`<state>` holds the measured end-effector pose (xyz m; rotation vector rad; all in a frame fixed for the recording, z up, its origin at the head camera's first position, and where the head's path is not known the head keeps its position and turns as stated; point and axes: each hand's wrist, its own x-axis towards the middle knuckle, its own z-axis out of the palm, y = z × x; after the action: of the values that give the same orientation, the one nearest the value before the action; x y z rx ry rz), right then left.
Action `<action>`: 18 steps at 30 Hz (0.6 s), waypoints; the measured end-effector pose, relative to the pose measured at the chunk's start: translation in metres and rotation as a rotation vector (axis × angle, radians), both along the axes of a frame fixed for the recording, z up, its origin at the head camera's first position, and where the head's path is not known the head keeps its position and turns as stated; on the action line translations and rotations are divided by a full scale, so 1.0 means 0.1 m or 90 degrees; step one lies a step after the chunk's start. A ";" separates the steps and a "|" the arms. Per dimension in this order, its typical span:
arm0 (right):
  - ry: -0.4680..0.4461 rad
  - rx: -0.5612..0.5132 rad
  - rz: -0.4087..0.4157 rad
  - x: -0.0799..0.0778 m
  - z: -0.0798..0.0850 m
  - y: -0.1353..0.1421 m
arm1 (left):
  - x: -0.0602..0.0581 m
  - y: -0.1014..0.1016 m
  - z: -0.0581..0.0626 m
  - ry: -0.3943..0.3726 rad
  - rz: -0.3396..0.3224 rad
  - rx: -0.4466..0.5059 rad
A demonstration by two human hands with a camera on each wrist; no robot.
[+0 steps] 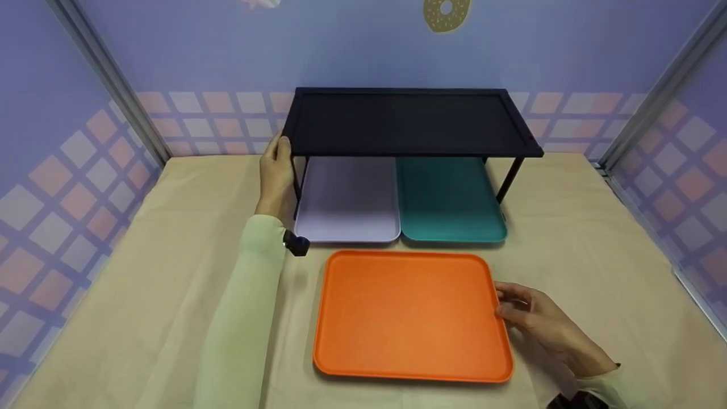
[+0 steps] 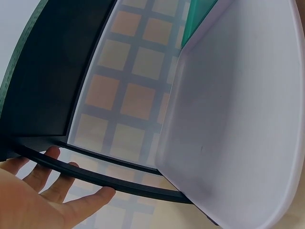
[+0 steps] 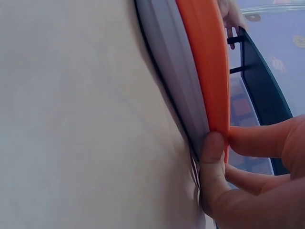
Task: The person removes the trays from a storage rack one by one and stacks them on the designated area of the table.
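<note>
A black rack (image 1: 409,122) with thin legs stands at the back. My left hand (image 1: 276,176) grips its left front corner; in the left wrist view the fingers (image 2: 62,186) lie against the rack's slim leg (image 2: 109,181). Under the rack, a lilac tray (image 1: 349,199) and a teal tray (image 1: 451,199) lie side by side. In front is a larger orange tray (image 1: 412,318). Its right edge is pinched by my right hand (image 1: 539,321). From the right wrist, a grey-lilac band (image 3: 178,71) shows directly below the orange rim; what it belongs to is unclear.
A beige cloth (image 1: 142,307) covers the table. Behind stands a blue-purple wall (image 1: 363,45) with pink and white squares, and side panels (image 1: 51,227) enclose both sides. Metal posts (image 1: 113,79) mark the corners.
</note>
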<state>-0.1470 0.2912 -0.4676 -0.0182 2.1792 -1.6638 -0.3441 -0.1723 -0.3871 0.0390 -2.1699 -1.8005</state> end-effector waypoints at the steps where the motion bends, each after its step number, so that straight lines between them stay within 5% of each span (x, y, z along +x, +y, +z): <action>1: 0.000 0.000 -0.001 0.00 0.00 0.00 | 0.00 0.00 0.00 -0.001 0.001 0.002; 10: -0.066 -0.039 -0.042 -0.11 0.14 0.05 | 0.00 0.01 0.03 -0.023 -0.003 0.012; 18: -0.022 -0.069 -0.053 -0.31 0.25 0.00 | -0.01 0.01 0.02 -0.020 0.006 0.023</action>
<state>-0.1779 0.2908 -0.4429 0.0726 2.0888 -1.8130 -0.3446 -0.1715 -0.3846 0.0870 -2.1545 -1.8464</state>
